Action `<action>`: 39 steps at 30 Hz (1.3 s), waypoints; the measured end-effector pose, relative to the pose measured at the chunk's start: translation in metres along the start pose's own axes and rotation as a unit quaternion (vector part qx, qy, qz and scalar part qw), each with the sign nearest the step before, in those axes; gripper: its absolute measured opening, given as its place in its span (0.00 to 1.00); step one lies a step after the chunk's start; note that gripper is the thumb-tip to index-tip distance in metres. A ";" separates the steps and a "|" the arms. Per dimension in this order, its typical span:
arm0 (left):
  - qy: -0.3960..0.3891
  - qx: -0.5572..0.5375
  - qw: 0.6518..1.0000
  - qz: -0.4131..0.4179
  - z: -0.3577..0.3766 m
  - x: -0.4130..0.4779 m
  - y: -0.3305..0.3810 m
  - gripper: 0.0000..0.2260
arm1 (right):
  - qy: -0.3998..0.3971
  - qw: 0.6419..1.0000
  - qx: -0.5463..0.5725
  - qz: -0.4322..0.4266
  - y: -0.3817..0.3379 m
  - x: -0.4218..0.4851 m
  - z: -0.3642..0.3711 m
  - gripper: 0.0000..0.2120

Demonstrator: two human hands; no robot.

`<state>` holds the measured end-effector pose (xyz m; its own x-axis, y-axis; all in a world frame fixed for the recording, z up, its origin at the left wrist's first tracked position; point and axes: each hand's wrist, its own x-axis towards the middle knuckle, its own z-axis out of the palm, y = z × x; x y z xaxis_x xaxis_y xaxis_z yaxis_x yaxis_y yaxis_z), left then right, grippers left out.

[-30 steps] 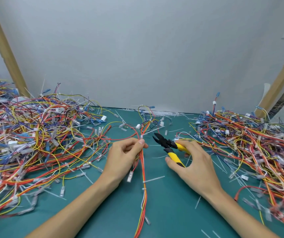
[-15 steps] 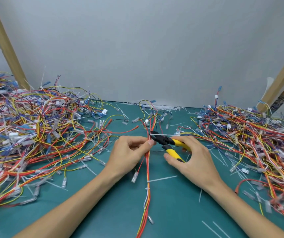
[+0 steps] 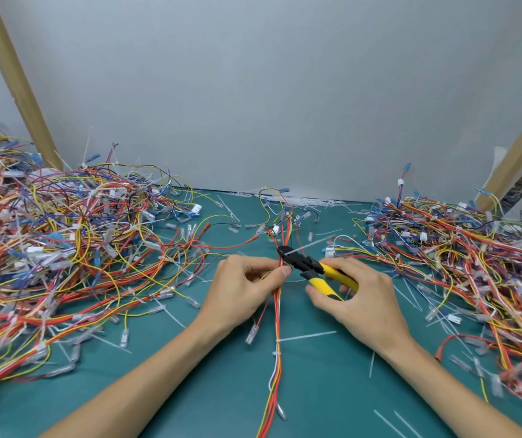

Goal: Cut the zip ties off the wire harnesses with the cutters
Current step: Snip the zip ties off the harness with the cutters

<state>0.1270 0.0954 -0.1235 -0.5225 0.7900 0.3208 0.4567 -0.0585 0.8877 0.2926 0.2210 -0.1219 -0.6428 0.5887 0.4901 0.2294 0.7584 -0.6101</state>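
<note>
Your left hand point(image 3: 240, 289) pinches the red-and-yellow wire harness point(image 3: 277, 311); your right hand point(image 3: 357, 298) grips the yellow-handled black cutters point(image 3: 311, 268), tips at a white zip tie point(image 3: 308, 246).

Even bright light; bowed, soft edges

- Left hand point(image 3: 240, 292): bare from wrist to fingertips, slim build, long narrow fingers.
- Left thumbnail point(image 3: 286, 272): short, trimmed close, plain natural finish; the only nail clear enough to read.
- Right hand point(image 3: 363, 298): bare as well, back of hand smooth, knuckles show only faintly.
- Right fingertips point(image 3: 310, 291): rounded; nails too small to read.
- Left forearm point(image 3: 146, 374): bare along its whole visible length, smooth, slender, narrows toward the wrist.
- Right forearm point(image 3: 442, 380): same, bare down to the frame edge, smooth, slim wrist.
- Upper arms, torso, any clothing: outside the frame, cannot tell.
</note>
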 end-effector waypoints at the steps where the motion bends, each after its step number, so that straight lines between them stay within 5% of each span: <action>1: 0.002 0.004 1.000 0.001 0.000 0.000 0.000 0.06 | 0.000 1.000 -0.002 0.004 0.001 0.000 0.000 0.14; 12: 0.004 0.013 1.000 -0.005 0.001 -0.001 0.006 0.09 | 0.015 1.000 -0.015 0.019 0.001 0.000 0.000 0.13; 21: 0.017 0.098 0.995 0.020 0.001 -0.001 0.007 0.12 | -0.008 0.997 -0.081 -0.014 -0.005 0.000 -0.001 0.22; 39: -0.006 0.092 0.995 0.026 0.001 -0.001 0.006 0.10 | -0.001 0.996 -0.083 0.012 -0.005 -0.002 -0.001 0.16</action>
<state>0.1307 0.0946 -0.1191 -0.4868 0.7956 0.3606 0.6082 0.0124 0.7937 0.2936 0.2164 -0.1189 -0.6371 0.6062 0.4759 0.3619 0.7805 -0.5097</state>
